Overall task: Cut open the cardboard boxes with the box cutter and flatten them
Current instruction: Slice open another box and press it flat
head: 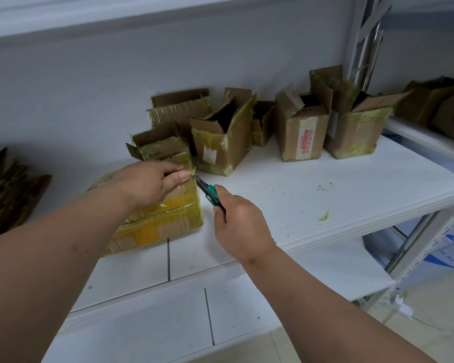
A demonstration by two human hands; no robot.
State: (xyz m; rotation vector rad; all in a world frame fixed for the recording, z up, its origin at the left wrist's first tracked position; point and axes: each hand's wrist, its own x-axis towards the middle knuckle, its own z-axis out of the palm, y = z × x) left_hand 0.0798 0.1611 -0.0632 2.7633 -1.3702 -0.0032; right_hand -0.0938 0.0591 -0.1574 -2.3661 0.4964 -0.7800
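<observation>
The person stands at a white shelf (312, 205). The taped box (165, 213) being worked lies at about 9 o'clock from the shelf's middle, near the front edge. The left hand (147, 182) rests on its top with fingers curled over the far upper edge and thumb pressed along it; this appears to pin the box so it cannot slide under the blade.

The right hand (240, 224) is clamped around the green box cutter (210, 192), fingers wrapped on the handle. The tool angles toward 10 o'clock, its tip meeting the box's upper right corner just beside the left thumb. That low angle likely suits slitting the yellow tape along the seam. Risk: the blade is very close to the thumb.

Opened boxes (299, 127) still upright stand from 12 to 2 o'clock, against the wall, out of the cutting path. A stack of flattened cardboard (8, 189) lies at far 9 o'clock, probably the finished pile.
</observation>
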